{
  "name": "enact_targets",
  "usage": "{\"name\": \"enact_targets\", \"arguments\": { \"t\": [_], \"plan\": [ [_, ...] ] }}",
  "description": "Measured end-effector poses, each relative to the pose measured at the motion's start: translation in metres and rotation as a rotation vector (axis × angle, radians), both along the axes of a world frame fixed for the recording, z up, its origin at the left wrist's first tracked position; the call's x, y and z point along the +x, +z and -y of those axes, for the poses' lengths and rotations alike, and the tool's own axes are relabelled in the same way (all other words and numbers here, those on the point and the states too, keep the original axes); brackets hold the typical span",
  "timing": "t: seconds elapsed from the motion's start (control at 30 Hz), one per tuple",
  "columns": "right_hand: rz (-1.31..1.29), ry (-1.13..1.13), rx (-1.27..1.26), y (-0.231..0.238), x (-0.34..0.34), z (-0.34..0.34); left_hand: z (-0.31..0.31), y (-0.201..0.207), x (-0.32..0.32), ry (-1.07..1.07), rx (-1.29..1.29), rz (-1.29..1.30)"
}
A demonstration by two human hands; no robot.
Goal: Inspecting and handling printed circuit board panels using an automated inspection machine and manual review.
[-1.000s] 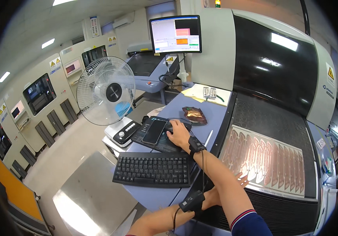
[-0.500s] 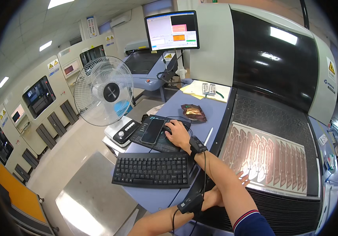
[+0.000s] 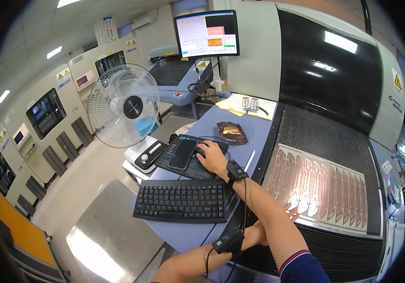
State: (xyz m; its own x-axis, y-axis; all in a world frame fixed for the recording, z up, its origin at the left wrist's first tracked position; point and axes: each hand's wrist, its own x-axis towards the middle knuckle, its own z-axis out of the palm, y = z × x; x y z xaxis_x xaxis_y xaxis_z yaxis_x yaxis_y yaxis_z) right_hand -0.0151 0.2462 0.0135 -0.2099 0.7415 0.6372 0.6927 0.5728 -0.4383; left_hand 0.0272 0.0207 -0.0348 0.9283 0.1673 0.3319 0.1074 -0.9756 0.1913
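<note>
the panel (image 3: 322,191), on the dark bed (image 3: 320,125), stretches ahead and rightward from the left hand (image 3: 291,213), the nearer one, whose fingers are loosely spread at its near edge (touching or not, i cannot tell). its long axis runs left to right, a long side facing that hand. the right hand (image 3: 212,158) curls over the mouse (image 3: 198,150), whose direction is hidden.

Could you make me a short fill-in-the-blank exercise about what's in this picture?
The right hand rests on a computer ____.
The smartphone lies to the ____ of that hand.
The keyboard is coloured ____.
The right forearm crosses ____ the left forearm.
Missing words: mouse; left; black; over.
</note>
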Motion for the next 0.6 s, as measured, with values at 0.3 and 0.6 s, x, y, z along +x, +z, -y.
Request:
{"name": "enact_targets", "arguments": {
  "t": [0.3, 0.6],
  "plan": [
    [0.002, -0.005, -0.002, 0.001, -0.001, 0.001, -0.003, 0.005, -0.003, 0.022, 0.149, -0.057],
    [-0.008, 0.008, 0.016, -0.001, 0.000, -0.002, 0.005, 0.037, -0.014, -0.031, -0.081, -0.076]
  ]
}}
